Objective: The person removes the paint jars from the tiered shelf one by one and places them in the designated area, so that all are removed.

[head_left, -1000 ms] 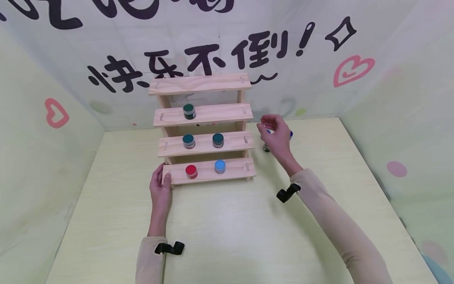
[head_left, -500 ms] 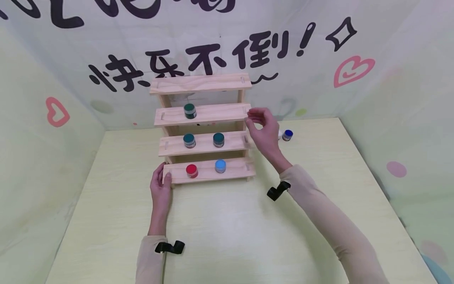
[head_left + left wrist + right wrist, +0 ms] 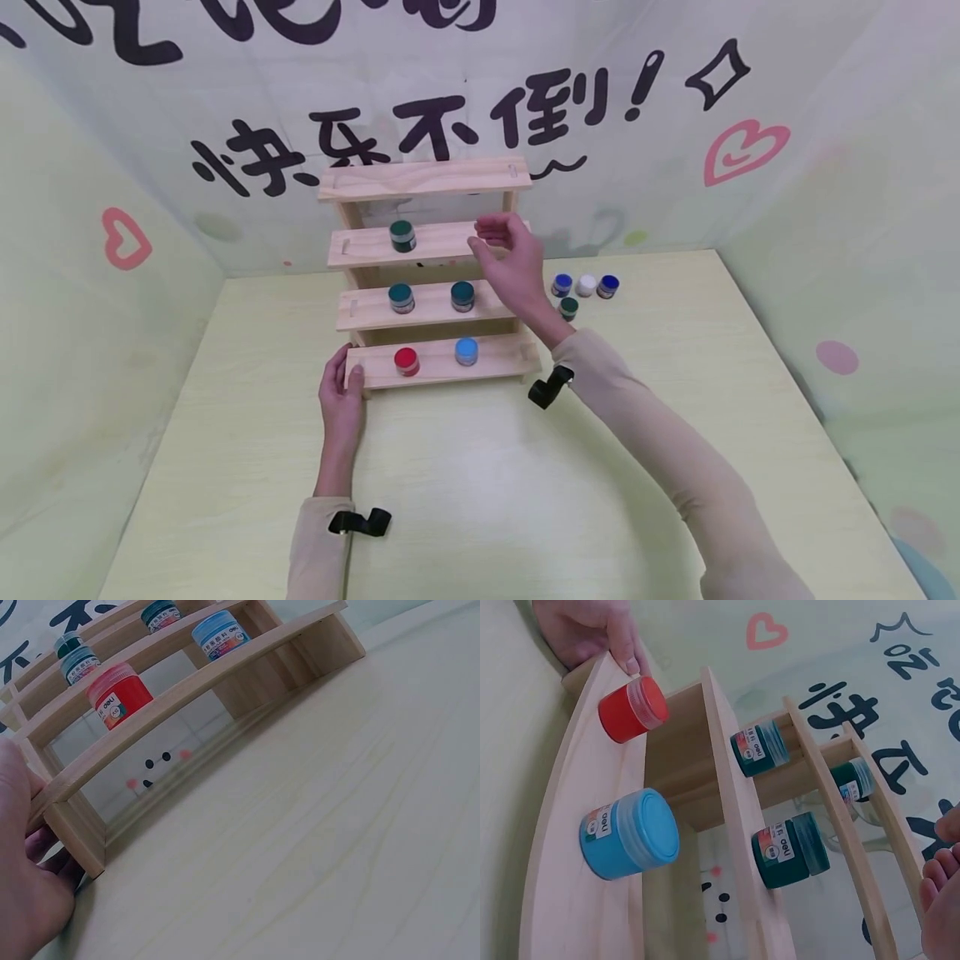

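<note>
A tiered wooden rack stands against the back wall. My left hand grips the left end of its lowest board, thumb on top. On that board sit a red jar and a light blue jar. Two teal-lidded jars stand one board higher, and a dark green jar on the board above. My right hand hovers by the right part of that upper board, fingers bent, thumb apart, no object visible between them. Its fingertips show at the right wrist view's edge.
On the table right of the rack stand a blue jar, a white jar, a dark blue jar and a green jar. The right forearm passes just in front of them. A printed cloth hangs behind.
My right hand has moved left from above the loose jars to the rack's upper boards, uncovering those jars. My left hand keeps its grip on the rack.
</note>
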Tool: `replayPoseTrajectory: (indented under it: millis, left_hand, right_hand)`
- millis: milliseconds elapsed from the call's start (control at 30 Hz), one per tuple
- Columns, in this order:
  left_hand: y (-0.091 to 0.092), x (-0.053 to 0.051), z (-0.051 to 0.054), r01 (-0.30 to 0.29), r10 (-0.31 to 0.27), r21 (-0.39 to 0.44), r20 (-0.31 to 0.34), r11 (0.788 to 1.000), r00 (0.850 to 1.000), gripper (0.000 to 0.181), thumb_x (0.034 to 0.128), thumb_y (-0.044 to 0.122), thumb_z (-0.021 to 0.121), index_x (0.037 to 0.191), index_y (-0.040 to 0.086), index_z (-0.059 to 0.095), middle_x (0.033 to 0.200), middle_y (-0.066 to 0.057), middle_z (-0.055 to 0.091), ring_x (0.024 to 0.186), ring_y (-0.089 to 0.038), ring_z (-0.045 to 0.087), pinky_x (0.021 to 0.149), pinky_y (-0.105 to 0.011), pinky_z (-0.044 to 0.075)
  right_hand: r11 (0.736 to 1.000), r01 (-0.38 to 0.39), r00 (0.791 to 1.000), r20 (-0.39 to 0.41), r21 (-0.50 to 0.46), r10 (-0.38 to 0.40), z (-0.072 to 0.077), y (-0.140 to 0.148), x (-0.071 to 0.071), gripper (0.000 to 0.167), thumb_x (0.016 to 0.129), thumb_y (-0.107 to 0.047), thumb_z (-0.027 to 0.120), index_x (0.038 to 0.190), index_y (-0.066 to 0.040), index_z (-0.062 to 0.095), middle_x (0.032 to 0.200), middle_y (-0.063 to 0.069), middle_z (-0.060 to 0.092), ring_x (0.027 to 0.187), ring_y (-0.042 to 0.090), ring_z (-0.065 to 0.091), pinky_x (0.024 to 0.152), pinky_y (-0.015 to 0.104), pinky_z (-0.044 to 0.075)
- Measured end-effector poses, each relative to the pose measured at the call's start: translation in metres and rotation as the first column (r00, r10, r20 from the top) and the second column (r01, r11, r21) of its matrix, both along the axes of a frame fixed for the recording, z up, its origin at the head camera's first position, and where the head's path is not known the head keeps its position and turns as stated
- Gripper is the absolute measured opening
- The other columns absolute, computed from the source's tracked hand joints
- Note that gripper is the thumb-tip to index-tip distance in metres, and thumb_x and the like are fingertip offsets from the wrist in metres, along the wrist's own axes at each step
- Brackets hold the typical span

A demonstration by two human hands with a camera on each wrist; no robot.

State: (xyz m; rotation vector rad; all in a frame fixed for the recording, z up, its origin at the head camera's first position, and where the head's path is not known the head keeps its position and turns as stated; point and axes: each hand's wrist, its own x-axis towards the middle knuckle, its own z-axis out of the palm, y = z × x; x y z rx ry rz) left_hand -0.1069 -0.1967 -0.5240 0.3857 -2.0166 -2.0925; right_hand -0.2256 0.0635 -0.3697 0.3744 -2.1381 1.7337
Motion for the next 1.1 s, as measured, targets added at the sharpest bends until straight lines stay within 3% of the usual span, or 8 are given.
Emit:
replayPoseTrajectory:
  millis: [200, 433, 667, 933, 1100]
  left_hand:
    - [-0.001, 0.0, -0.002, -0.003, 0.003, 0.01, -0.014, 1.0, 1.0, 0.047, 0.1065, 0.009, 0.047, 0.153, 0.006, 0.041, 0.158, -0.013, 0.044, 0.146, -0.023, 0.041, 0.11, -0.013, 0.044]
    - [0.001, 0.001, 0.001, 0.01, -0.01, 0.001, 0.003, 1.0, 1.0, 0.048, 0.1073, 0.013, 0.047, 0.154, 0.009, 0.039, 0.16, -0.009, 0.041, 0.148, -0.022, 0.04, 0.113, -0.015, 0.042]
    - [0.001, 0.0, 0.0, -0.002, 0.002, 0.005, -0.004, 1.0, 1.0, 0.047, 0.1069, 0.012, 0.047, 0.153, 0.009, 0.041, 0.159, -0.009, 0.043, 0.147, -0.022, 0.041, 0.113, -0.015, 0.042]
    - [0.0, -0.001, -0.001, -0.007, 0.007, 0.012, -0.001, 1.0, 1.0, 0.047, 0.1066, 0.011, 0.047, 0.153, 0.008, 0.041, 0.159, -0.01, 0.043, 0.146, -0.021, 0.041, 0.112, -0.015, 0.043]
    - [0.0, -0.001, -0.002, -0.019, 0.019, 0.026, -0.022, 0.999, 1.0, 0.047, 0.1057, 0.008, 0.048, 0.152, 0.005, 0.042, 0.157, -0.015, 0.045, 0.145, -0.024, 0.042, 0.107, -0.011, 0.045]
  right_hand:
    - [0.999, -0.004, 0.999, 0.038, 0.048, 0.002, 0.011, -0.018, -0.005, 0.029, 0.094, -0.01, 0.071, 0.121, -0.002, 0.063, 0.119, 0.012, 0.069, 0.108, 0.021, 0.066, 0.099, 0.025, 0.055]
    - [0.997, -0.008, 0.998, 0.066, 0.071, 0.004, 0.014, -0.035, -0.011, 0.031, 0.095, -0.013, 0.071, 0.123, -0.004, 0.062, 0.12, 0.01, 0.069, 0.11, 0.019, 0.066, 0.1, 0.024, 0.055]
    - [0.997, -0.063, 0.996, 0.061, 0.054, 0.059, 0.017, -0.052, -0.017, 0.029, 0.094, -0.01, 0.071, 0.121, -0.001, 0.062, 0.119, 0.013, 0.068, 0.109, 0.021, 0.066, 0.099, 0.024, 0.055]
    - [0.989, -0.14, 0.977, 0.17, 0.055, 0.129, 0.016, -0.068, -0.016, 0.034, 0.094, -0.011, 0.071, 0.124, 0.0, 0.061, 0.123, 0.014, 0.067, 0.112, 0.021, 0.064, 0.1, 0.02, 0.054]
    - [0.983, -0.149, 0.974, 0.185, 0.103, 0.129, 0.014, -0.075, -0.019, 0.038, 0.093, -0.011, 0.072, 0.128, -0.002, 0.06, 0.125, 0.012, 0.066, 0.114, 0.021, 0.063, 0.1, 0.019, 0.053]
